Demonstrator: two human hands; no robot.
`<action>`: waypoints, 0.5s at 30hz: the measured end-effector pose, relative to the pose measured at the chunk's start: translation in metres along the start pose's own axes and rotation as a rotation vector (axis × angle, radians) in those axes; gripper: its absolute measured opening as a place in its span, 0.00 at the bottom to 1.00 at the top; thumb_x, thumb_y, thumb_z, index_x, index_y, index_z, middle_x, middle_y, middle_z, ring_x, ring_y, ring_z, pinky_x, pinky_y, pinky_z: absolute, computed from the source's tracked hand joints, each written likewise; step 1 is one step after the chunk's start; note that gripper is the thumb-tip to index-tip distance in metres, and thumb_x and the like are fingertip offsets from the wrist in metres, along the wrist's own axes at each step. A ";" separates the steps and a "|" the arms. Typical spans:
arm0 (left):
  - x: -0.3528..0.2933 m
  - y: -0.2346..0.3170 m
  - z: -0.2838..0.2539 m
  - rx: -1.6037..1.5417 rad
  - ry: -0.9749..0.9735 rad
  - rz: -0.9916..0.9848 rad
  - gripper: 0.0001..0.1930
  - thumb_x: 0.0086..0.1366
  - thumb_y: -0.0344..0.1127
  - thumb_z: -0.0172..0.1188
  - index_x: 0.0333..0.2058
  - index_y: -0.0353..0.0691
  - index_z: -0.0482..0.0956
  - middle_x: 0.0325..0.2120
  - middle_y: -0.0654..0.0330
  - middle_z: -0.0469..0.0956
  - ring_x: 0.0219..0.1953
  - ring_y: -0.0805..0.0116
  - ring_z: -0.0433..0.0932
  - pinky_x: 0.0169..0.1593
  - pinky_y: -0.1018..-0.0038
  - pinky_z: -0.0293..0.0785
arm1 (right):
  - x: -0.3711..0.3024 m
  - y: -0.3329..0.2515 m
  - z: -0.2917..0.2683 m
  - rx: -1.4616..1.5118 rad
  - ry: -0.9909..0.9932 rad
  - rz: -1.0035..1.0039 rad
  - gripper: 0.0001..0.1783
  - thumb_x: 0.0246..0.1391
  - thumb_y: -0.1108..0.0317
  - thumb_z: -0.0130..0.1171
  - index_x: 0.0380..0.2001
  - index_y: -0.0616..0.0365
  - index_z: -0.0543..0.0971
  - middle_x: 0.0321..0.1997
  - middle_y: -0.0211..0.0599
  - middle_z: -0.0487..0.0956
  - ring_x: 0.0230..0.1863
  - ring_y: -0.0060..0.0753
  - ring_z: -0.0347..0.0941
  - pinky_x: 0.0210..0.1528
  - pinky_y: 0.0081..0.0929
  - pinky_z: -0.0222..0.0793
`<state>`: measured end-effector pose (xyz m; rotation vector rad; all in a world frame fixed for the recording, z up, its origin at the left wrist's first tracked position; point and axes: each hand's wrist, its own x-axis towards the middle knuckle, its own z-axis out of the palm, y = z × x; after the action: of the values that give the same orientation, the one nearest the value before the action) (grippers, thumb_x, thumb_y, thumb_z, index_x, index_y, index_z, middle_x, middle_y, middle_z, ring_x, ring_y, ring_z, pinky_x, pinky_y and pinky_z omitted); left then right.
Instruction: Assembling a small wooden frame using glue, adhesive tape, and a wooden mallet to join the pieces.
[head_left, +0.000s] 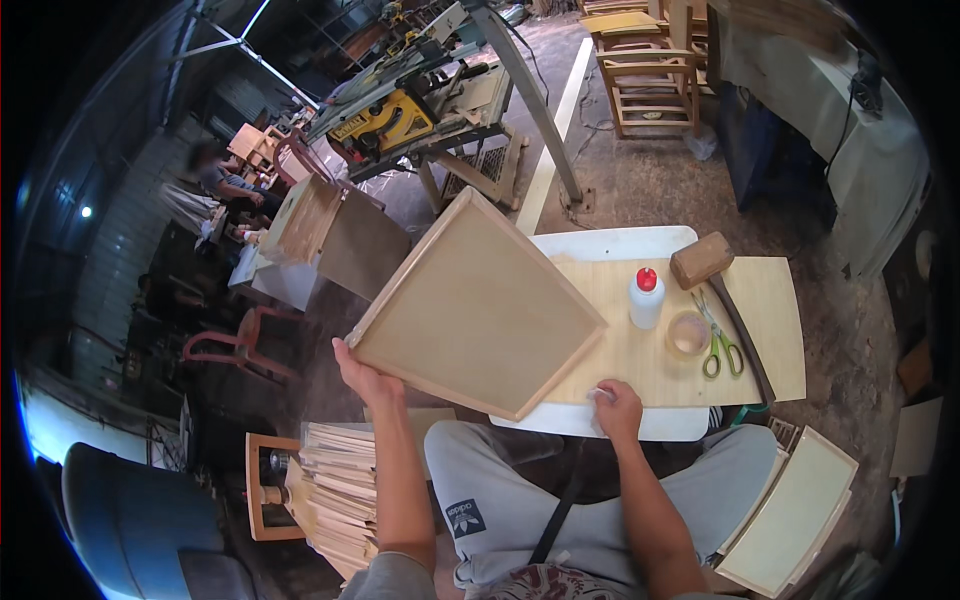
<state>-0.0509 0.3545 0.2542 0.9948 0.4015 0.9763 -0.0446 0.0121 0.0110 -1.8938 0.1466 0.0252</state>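
Note:
My left hand (370,382) is closed on the left corner of a shallow wooden framed panel (478,310). The panel is tilted, with its recessed face toward me and another corner over the pale plywood board (780,330). My right hand (618,408) is closed near the board's front edge, and a small whitish piece shows at its fingertips; its kind cannot be made out. On the board stand a white squeeze bottle (647,308) with a red cap and a roll of clear tape (688,335). Beside them lie green-handled scissors (712,352) and a wooden mallet (703,262).
A white tabletop (620,240) lies under the board. Wood strips (335,470) are stacked by my left leg, and more panels (790,515) lie at my right. A yellow table saw (385,125), a chair (248,345) and a seated person (230,185) are farther off.

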 end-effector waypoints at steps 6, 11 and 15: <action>0.019 0.010 0.007 -0.050 -0.135 -0.030 0.20 0.76 0.52 0.50 0.42 0.40 0.78 0.42 0.58 0.83 0.47 0.63 0.81 0.54 0.65 0.76 | 0.011 0.018 -0.014 0.146 0.175 0.085 0.09 0.50 0.73 0.64 0.36 0.58 0.85 0.39 0.42 0.84 0.40 0.48 0.82 0.48 0.37 0.77; 0.061 0.000 0.008 -0.090 -0.284 0.001 0.14 0.74 0.46 0.50 0.36 0.42 0.76 0.34 0.62 0.80 0.40 0.66 0.81 0.49 0.66 0.76 | 0.025 -0.015 -0.037 0.104 0.331 -0.070 0.09 0.48 0.74 0.63 0.35 0.58 0.83 0.36 0.42 0.82 0.39 0.48 0.80 0.45 0.38 0.76; 0.097 -0.011 -0.007 -0.141 -0.517 0.016 0.12 0.71 0.41 0.51 0.36 0.39 0.76 0.33 0.61 0.79 0.40 0.67 0.79 0.48 0.68 0.74 | 0.038 -0.044 -0.057 -0.125 0.351 -0.400 0.09 0.47 0.75 0.63 0.35 0.57 0.83 0.36 0.42 0.81 0.40 0.49 0.79 0.44 0.40 0.75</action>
<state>0.0018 0.4371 0.2546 1.0777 -0.1048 0.7151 -0.0047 -0.0309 0.0676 -2.0083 0.0005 -0.5830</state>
